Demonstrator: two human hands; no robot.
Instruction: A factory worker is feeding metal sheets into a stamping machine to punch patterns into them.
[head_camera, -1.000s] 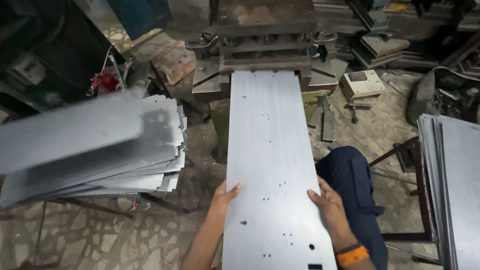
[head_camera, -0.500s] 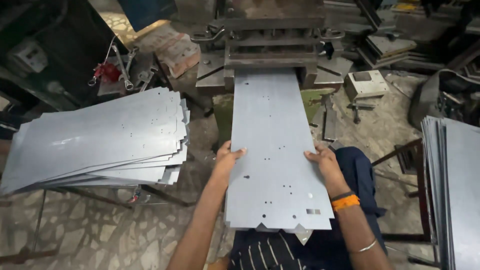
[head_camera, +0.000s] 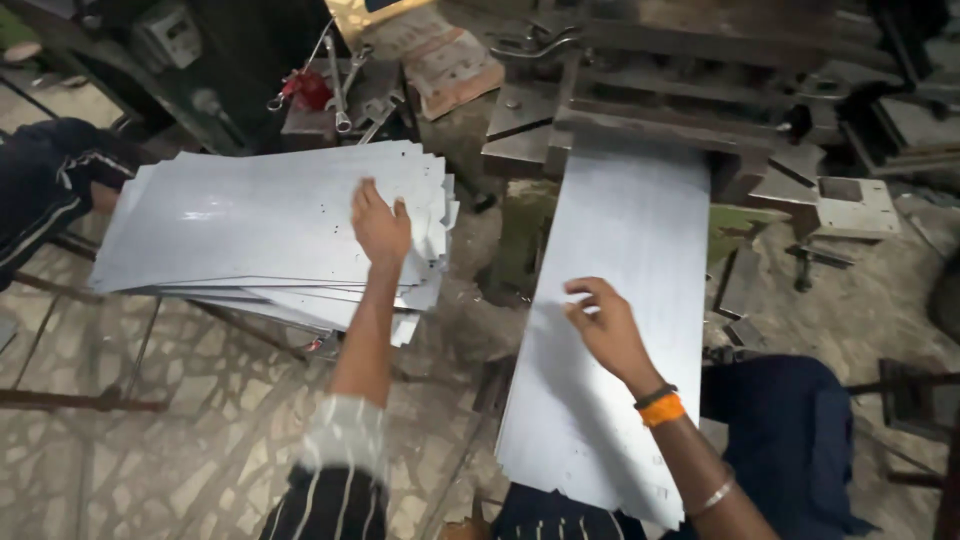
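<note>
1. A dark press machine (head_camera: 640, 90) fills the cluttered workshop; the floor (head_camera: 150, 450) is patterned stone.
2. A long metal sheet (head_camera: 610, 330) slopes from the press toward the person's lap.
3. A stack of sheets (head_camera: 250, 225) sits left, within reach.
4. The left hand (head_camera: 380, 225) lies open, flat on the stack.
5. The right hand (head_camera: 605, 325), fingers loosely curled, presses the long sheet, likely steadying it.

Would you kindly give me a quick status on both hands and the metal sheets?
Left hand flat on the sheet stack. Right hand open on the long sheet at the press. Nothing between them.
</note>
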